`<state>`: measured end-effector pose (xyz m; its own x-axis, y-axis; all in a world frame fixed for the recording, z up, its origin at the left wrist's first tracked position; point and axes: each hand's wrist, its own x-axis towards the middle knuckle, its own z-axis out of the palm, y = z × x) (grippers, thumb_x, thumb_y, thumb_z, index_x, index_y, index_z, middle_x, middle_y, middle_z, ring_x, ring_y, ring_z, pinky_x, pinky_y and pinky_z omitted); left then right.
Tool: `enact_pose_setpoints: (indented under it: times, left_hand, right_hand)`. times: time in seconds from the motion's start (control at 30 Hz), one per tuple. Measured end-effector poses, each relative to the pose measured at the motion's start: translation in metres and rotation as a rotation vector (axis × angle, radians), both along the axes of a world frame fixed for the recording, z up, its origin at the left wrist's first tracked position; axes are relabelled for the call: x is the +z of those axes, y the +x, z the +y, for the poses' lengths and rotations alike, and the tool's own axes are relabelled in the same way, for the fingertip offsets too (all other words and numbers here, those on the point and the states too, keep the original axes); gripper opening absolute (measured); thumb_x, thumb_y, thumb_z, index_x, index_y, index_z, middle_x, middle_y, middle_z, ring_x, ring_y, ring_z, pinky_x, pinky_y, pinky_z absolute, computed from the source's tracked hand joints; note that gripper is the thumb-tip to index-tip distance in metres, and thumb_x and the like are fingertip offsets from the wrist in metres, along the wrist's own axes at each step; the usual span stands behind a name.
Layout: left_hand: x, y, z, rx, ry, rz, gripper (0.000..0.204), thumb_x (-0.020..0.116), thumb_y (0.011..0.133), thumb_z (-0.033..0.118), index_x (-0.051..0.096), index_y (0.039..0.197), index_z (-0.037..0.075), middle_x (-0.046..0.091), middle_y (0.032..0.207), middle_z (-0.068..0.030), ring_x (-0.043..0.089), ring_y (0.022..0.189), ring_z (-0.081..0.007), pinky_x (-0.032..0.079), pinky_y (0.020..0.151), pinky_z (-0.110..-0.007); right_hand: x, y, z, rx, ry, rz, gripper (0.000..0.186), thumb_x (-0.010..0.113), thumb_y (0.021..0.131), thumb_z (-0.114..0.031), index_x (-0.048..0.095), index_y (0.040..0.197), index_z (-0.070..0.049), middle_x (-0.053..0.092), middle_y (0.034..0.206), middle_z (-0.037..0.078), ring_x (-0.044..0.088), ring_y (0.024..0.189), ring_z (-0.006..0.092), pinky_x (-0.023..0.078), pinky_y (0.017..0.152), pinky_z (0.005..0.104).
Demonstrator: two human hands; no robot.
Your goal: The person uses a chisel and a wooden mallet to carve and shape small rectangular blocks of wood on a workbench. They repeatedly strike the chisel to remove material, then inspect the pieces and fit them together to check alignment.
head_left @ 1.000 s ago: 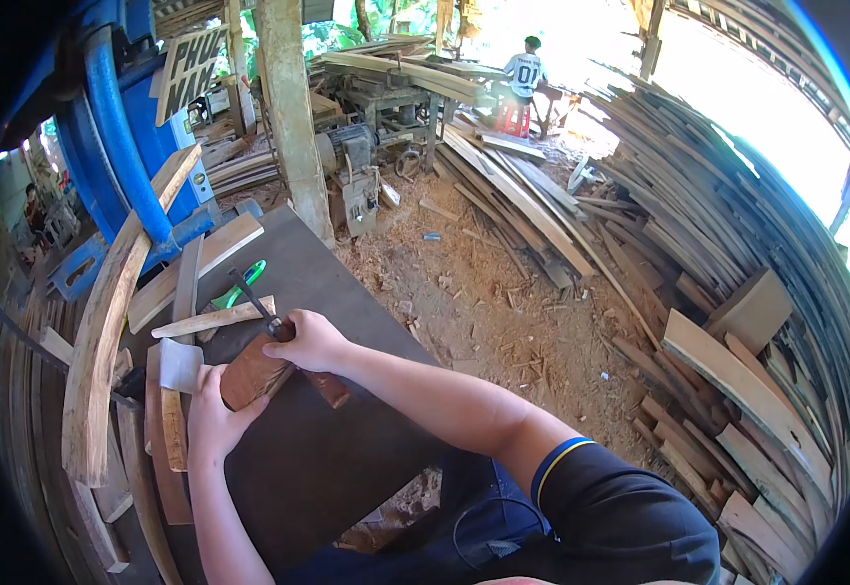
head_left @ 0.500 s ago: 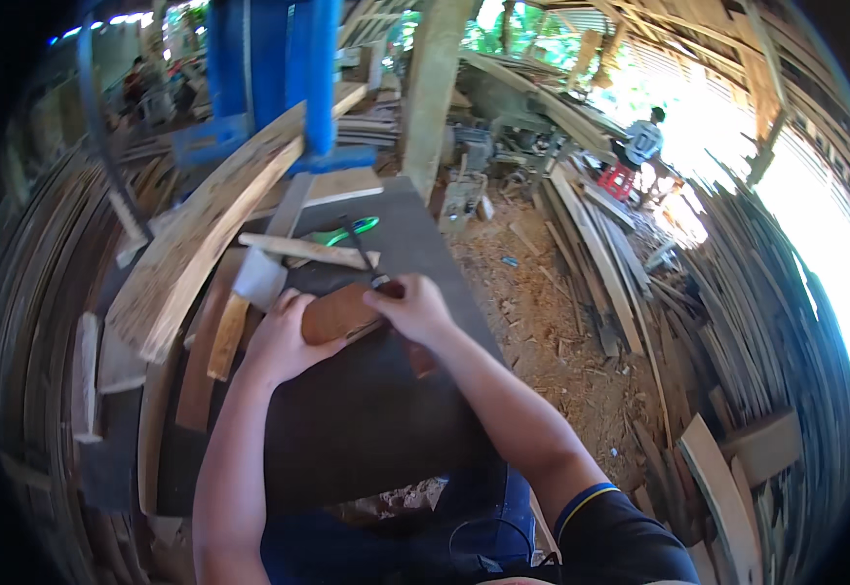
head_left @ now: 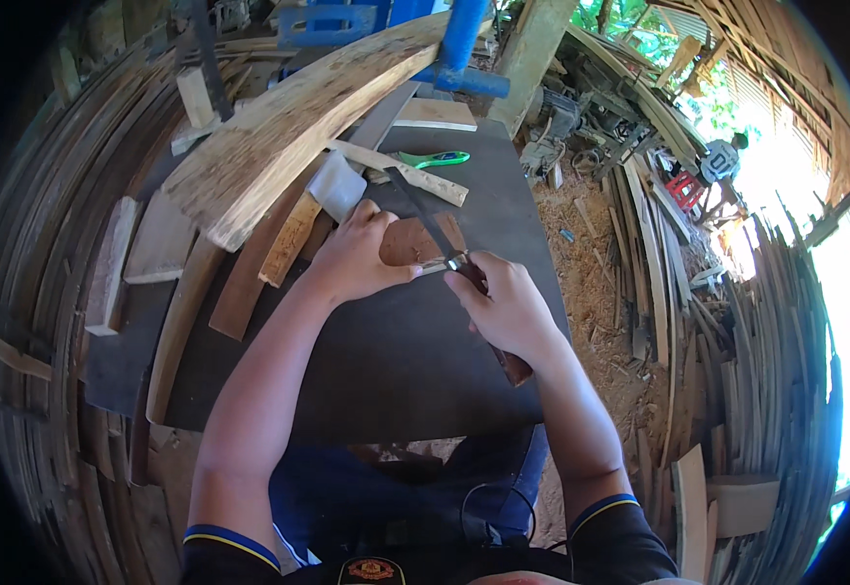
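My left hand [head_left: 355,255] is closed round a brown wooden block [head_left: 407,244] and steadies it on the dark tabletop [head_left: 376,375]. The fingers of my right hand [head_left: 508,304] wrap the dark wooden handle of a chisel [head_left: 417,207]. Its long flat blade points away and to the left, lying across the block's right part; whether blade and wood touch I cannot tell. Just beyond my left hand is a mallet [head_left: 337,185] with a pale head and wooden handle. A green-handled brush [head_left: 435,158] and a light wood strip [head_left: 401,174] lie farther off.
A thick, long timber [head_left: 298,122] slants over the table's left side, near a blue metal frame [head_left: 459,58]. Several boards lie at the left, and stacked planks [head_left: 747,390] line the right. Wood chips cover the floor [head_left: 591,322]. Another person [head_left: 722,161] is far right.
The view has tilted down and shifted left. My right hand with the chisel has drawn back slightly from the block, and the blade now lies more plainly across it. My left hand keeps its hold.
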<state>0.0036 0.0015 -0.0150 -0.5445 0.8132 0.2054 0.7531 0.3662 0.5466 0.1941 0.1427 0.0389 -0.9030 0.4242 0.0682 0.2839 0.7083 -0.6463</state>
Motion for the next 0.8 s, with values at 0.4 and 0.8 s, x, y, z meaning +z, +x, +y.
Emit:
enact_pose_setpoints:
  times: [0.4, 0.8]
  left_hand:
    - [0.0, -0.005, 0.007, -0.046, 0.041, -0.019, 0.093, 0.088, 0.067, 0.052, 0.06, 0.133, -0.006, 0.053, 0.136, -0.0255, 0.051, 0.135, -0.0393, 0.044, 0.113, -0.044]
    - [0.003, 0.004, 0.002, 0.012, 0.055, 0.111, 0.081, 0.091, 0.067, 0.048, 0.063, 0.128, 0.002, 0.057, 0.123, -0.0167, 0.063, 0.116, -0.037, 0.054, 0.098, -0.045]
  right_hand:
    - [0.005, 0.006, -0.005, -0.016, 0.147, 0.029, 0.027, 0.068, 0.095, -0.017, 0.063, 0.114, 0.001, 0.072, 0.089, 0.023, 0.07, 0.087, 0.0445, 0.054, 0.077, 0.0485]
    - [-0.036, 0.011, 0.003, -0.078, -0.296, 0.134, 0.045, 0.069, 0.097, -0.015, 0.053, 0.139, -0.007, 0.068, 0.078, 0.011, 0.065, 0.053, 0.0184, 0.051, 0.05, 0.0341]
